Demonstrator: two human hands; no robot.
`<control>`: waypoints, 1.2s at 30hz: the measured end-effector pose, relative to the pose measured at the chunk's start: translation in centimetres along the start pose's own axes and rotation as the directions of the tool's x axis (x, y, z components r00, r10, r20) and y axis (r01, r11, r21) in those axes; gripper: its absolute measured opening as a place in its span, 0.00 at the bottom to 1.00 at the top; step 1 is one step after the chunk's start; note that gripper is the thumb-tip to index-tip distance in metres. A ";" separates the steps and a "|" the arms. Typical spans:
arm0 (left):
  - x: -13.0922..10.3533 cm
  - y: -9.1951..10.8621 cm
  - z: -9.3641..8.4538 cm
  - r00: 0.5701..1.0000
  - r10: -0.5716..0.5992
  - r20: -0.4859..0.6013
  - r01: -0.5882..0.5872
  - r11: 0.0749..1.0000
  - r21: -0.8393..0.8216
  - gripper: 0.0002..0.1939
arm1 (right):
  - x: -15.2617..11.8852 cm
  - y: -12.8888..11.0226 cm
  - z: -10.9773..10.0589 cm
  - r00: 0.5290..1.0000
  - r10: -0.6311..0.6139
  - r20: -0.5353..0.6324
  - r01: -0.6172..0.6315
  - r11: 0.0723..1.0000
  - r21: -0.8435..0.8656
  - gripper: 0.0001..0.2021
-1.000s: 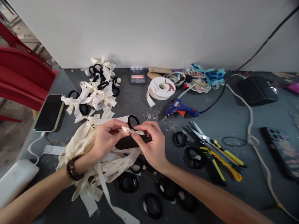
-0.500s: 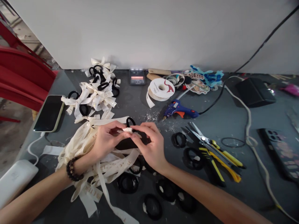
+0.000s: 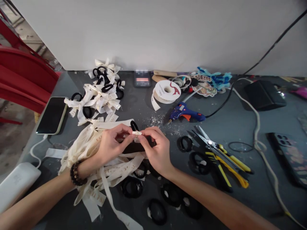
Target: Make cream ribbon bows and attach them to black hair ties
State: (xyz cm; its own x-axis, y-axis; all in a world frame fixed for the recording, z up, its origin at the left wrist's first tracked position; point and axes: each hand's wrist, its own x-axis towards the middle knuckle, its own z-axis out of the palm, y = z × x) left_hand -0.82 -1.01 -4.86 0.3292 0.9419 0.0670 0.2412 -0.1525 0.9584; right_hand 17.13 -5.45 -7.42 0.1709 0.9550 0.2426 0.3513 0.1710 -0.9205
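Note:
Between my two hands is a small piece of cream ribbon (image 3: pixel 137 133), folded or knotted, with a black hair tie (image 3: pixel 134 126) standing up behind it. My left hand (image 3: pixel 115 142) pinches the ribbon's left end between thumb and fingertips. The right end is pinched by my right hand (image 3: pixel 157 148). Loose cream ribbon strips (image 3: pixel 81 143) lie under and beside my left hand. Several black hair ties (image 3: pixel 131 187) with white bits lie below and right of my hands. At the back left rests a pile of ribbon bows on black ties (image 3: pixel 103 99).
A blue glue gun (image 3: pixel 185 113) lies beyond my right hand, near a ribbon spool (image 3: pixel 166 91). Scissors (image 3: pixel 209 142) and yellow-black cutters (image 3: pixel 219 172) lie to the right. A phone (image 3: pixel 52 115) and white power bank (image 3: pixel 19 185) are at the left, a cased phone (image 3: pixel 287 156) far right.
Both hands have shifted slightly right with the ribbon piece, which now lies level between the fingertips with its print showing. The whole view has moved a little.

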 end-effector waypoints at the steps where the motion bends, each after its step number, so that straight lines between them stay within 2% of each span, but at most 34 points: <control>1: 0.0 0.0 0.0 1.000 -0.007 0.007 0.007 1.000 0.006 0.10 | 0.0 0.0 0.0 1.000 0.006 0.008 -0.006 1.000 0.002 0.04; 7: -0.2 -0.2 0.2 0.999 0.049 0.006 -0.049 0.999 -0.005 0.11 | 0.0 -0.3 -0.1 1.000 0.001 0.019 -0.002 1.000 0.012 0.05; 10: -0.3 -0.5 0.1 0.997 0.077 -0.023 -0.076 0.996 0.041 0.08 | -0.1 -0.4 -0.1 1.000 -0.007 0.007 0.007 1.000 0.007 0.05; 17: -0.4 -0.5 0.2 0.994 0.058 -0.095 -0.052 0.996 0.067 0.06 | 0.1 -0.3 -0.1 1.000 -0.009 0.001 0.009 1.000 -0.013 0.05; 21: -0.1 0.0 0.2 0.997 0.041 -0.070 -0.033 0.994 0.108 0.08 | 0.1 -0.4 -0.1 1.000 -0.003 0.004 0.003 1.000 -0.021 0.05; 27: 0.0 -0.2 0.0 0.999 0.047 -0.004 -0.047 0.996 0.082 0.10 | 0.0 -0.3 0.0 1.000 0.021 -0.001 -0.021 1.000 -0.017 0.04; 32: 0.2 0.0 -0.4 0.997 0.032 0.075 -0.036 0.998 0.046 0.12 | 0.3 -0.1 -0.1 0.998 0.040 0.054 -0.041 0.999 0.025 0.06; 36: 0.3 0.3 -0.4 0.994 -0.017 0.109 0.017 1.000 -0.002 0.14 | 0.5 -0.2 -0.2 0.996 0.024 0.083 -0.028 0.999 0.046 0.07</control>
State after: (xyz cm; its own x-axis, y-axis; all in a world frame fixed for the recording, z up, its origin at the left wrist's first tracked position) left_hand -1.03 -0.61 -4.38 0.4230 0.9059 0.0200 0.2447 -0.1355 0.9601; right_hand 17.32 -5.04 -7.03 0.1028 0.9756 0.1942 0.3036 0.1551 -0.9401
